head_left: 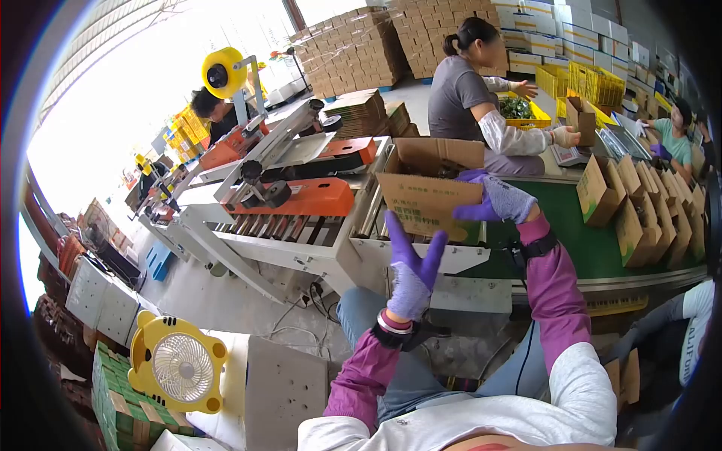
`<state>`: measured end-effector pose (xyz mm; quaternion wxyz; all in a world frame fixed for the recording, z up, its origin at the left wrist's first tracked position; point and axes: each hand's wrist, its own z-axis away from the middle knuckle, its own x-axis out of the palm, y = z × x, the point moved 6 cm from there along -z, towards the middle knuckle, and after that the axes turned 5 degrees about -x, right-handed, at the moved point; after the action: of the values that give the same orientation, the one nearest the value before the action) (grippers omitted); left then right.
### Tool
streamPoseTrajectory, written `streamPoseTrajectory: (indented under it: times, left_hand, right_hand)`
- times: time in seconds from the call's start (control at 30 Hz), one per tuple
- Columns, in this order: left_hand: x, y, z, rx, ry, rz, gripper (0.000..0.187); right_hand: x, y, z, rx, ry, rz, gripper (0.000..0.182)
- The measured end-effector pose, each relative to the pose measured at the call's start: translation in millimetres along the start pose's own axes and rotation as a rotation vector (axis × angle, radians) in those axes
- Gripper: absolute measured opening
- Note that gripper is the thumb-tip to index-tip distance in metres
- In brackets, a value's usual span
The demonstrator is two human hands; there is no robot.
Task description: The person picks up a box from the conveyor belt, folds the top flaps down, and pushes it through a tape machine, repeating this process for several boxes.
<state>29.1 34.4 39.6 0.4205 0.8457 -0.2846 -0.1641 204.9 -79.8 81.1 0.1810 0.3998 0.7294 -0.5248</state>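
Note:
A brown cardboard carton [421,197] with printed lettering stands with its top open on the roller end of the tape machine; dark contents show inside. My left hand [414,272], in a purple and white work glove, is in front of the carton with its fingers spread, fingertips overlapping the carton's lower left in this view. My right hand [502,199], gloved alike, is at the carton's right side. Its thumb and fingers are stretched apart around the upper right corner, fingertips right at the cardboard.
An orange-guarded carton taping machine [301,197] adjoins on the left. Several open cartons [639,203] stand in rows on the green conveyor [538,244]. Across it, a person in grey [459,105] handles a carton. A yellow fan [180,364] sits on a white box at lower left.

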Motion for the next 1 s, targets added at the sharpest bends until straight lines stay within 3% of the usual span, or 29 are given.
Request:
streamPoseTrajectory:
  times: [0.07, 0.1, 0.17, 0.2, 0.23, 0.27, 0.3, 0.33, 0.37, 0.4, 0.43, 0.47, 0.5, 0.53, 0.57, 0.63, 0.67, 0.7, 0.77, 0.83, 0.9, 1.0]
  left_hand:
    - [-15, 4, -38, 0.045, 0.02, -0.087, 0.082]
    - [-10, 10, -53, 0.022, 0.071, -0.038, 0.066]
    - [-15, -16, -106, -0.073, -0.056, -0.128, 0.051]
    - [-17, -23, -124, -0.076, -0.061, -0.127, 0.051]
    - [-9, -39, -136, -0.241, -0.194, -0.25, 0.047]
    - [-2, -55, -144, -0.4, -0.329, -0.375, 0.043]
    - [3, -50, -149, -0.402, -0.336, -0.374, 0.043]
    - [7, -37, -154, -0.341, -0.321, -0.561, 0.045]
    - [12, -28, -158, -0.276, -0.306, -0.745, 0.046]
    - [15, -41, -164, -0.008, -0.18, -0.583, 0.053]
    - [16, -75, -174, 0.135, -0.004, -0.371, 0.064]
    - [19, -74, -164, -0.149, -0.092, -0.037, 0.069]
    - [24, -69, -150, -0.432, -0.171, 0.303, 0.075]
    - [25, -69, -143, -0.461, -0.32, 0.427, 0.072]
    - [20, -71, -133, -0.466, -0.322, 0.438, 0.072]
    - [12, -46, -118, -0.171, -0.353, 0.437, 0.072]
    - [10, -50, -115, -0.101, -0.315, 0.492, 0.063]
    - [11, -49, -117, -0.098, -0.303, 0.493, 0.063]
    - [11, -56, -118, -0.277, -0.213, 0.432, 0.052]
    - [14, -62, -123, -0.324, -0.173, 0.437, 0.042]
    - [10, -77, -134, -0.347, -0.119, 0.083, 0.039]
    - [9, -98, -136, -0.407, -0.05, 0.159, 0.033]
  right_hand:
    - [5, -23, -8, -0.111, -0.083, 0.093, 0.058]
    - [-3, -22, -3, -0.087, -0.139, 0.117, 0.058]
    - [-4, -6, -14, 0.007, 0.086, -0.399, 0.054]
    - [-3, 6, -19, -0.049, 0.216, -0.222, 0.057]
    - [4, 12, -23, -0.04, 0.213, -0.219, 0.057]
    - [2, 17, -25, -0.047, 0.376, -0.158, 0.066]
    - [-3, 18, -23, -0.053, 0.54, -0.099, 0.074]
    - [-21, 9, -22, -0.112, 0.624, 0.503, 0.086]
    - [-30, 13, -29, -0.1, 0.629, 0.501, 0.086]
    - [-36, 13, -35, -0.121, 0.643, 0.628, 0.083]
    - [-39, 14, -38, -0.141, 0.645, 0.756, 0.079]
    - [-37, 38, -44, -0.052, 0.611, 0.568, 0.068]
    - [-32, 40, -36, -0.032, 0.602, 0.569, 0.068]
    - [-25, 36, -26, -0.067, 0.591, 0.513, 0.066]
    - [-18, 30, -18, -0.108, 0.579, 0.459, 0.064]
    - [-4, 9, 0, -0.148, 0.616, 0.416, 0.06]
    - [-8, -9, 5, -0.238, 0.788, 0.468, 0.057]
    - [-13, -26, 11, -0.322, 0.963, 0.505, 0.054]
    - [-25, -25, -3, -0.337, 0.95, 0.583, 0.052]
    - [-31, 23, -21, -0.195, 0.74, 0.128, 0.05]
    - [-21, 36, -12, -0.186, 0.772, 0.21, 0.041]
    - [-1, 59, -6, -0.108, 0.925, -0.411, 0.024]
